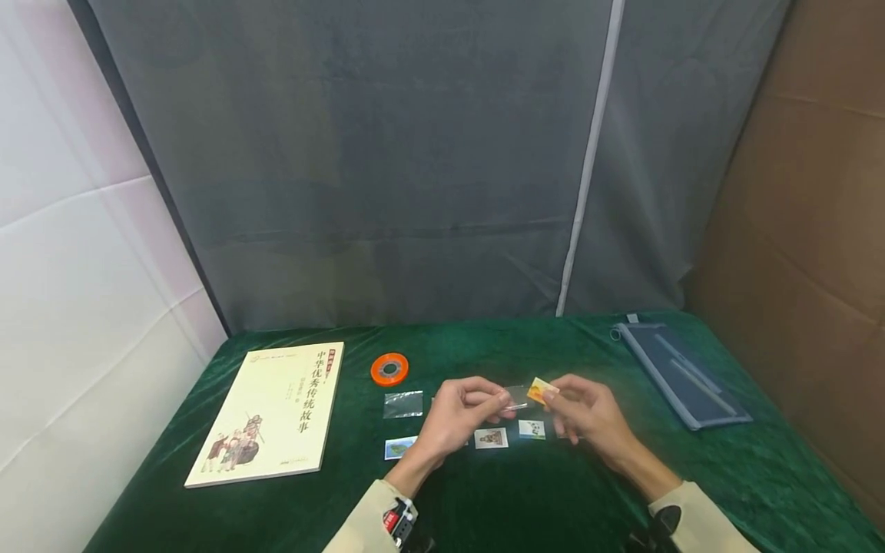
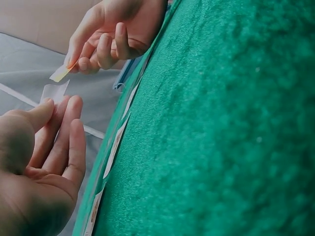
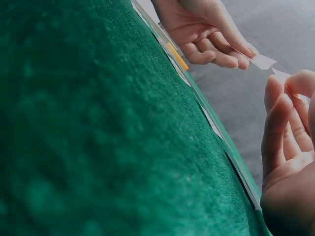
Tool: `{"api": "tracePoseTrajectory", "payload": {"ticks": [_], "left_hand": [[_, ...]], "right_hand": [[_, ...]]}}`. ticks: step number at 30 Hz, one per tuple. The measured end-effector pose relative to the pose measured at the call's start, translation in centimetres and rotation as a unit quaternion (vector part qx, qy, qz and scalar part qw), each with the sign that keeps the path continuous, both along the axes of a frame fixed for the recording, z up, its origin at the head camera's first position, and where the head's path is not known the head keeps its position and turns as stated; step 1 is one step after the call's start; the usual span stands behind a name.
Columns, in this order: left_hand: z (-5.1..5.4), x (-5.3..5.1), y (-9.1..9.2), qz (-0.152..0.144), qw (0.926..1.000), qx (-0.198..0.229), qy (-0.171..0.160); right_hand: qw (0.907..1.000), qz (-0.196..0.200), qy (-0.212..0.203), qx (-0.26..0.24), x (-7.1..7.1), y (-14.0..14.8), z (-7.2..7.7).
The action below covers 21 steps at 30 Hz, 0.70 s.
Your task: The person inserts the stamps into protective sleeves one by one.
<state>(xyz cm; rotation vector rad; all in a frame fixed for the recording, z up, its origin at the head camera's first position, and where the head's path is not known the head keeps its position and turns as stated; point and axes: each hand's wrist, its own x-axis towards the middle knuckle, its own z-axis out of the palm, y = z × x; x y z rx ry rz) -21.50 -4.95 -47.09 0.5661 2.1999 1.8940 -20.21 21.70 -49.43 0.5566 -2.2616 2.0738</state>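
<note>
My left hand (image 1: 465,415) pinches a small clear plastic sleeve (image 1: 517,396) between thumb and fingers. Facing it, my right hand (image 1: 593,418) pinches a yellow-orange stamp (image 1: 541,390) by its edge. In the left wrist view the stamp (image 2: 62,73) is just above the clear sleeve (image 2: 55,91), with a narrow gap between them. Below the hands on the green cloth lie a brown-pictured stamp (image 1: 491,438) and a panda-like stamp (image 1: 531,429). A blue-green stamp (image 1: 399,448) is left of my left hand, with another clear sleeve (image 1: 403,405) behind it.
A cream book (image 1: 276,415) lies at the left of the green cloth (image 1: 470,357). An orange tape roll (image 1: 390,369) is behind the loose sleeve. At the right rests a blue zip pouch (image 1: 681,376). Grey fabric (image 1: 387,169) hangs at the back.
</note>
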Motion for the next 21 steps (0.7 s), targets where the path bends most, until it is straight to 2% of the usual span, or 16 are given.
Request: {"api": "tracePoseTrajectory", "payload": {"ticks": [7, 14, 21], "left_hand": [[-0.13, -0.14, 0.1, -0.008, 1.0, 0.0, 0.001], [-0.1, -0.03, 0.13, 0.0, 1.0, -0.009, -0.004], [-0.17, 0.01, 0.0, 0.003, 0.9999, 0.013, -0.008]], "right_hand": [[0.9996, -0.016, -0.005, 0.02, -0.18, 0.01, 0.13], [0.9996, -0.012, -0.005, 0.027, 0.04, -0.14, 0.32], [0.9995, -0.015, -0.006, 0.027, 0.1, -0.09, 0.04]]}}
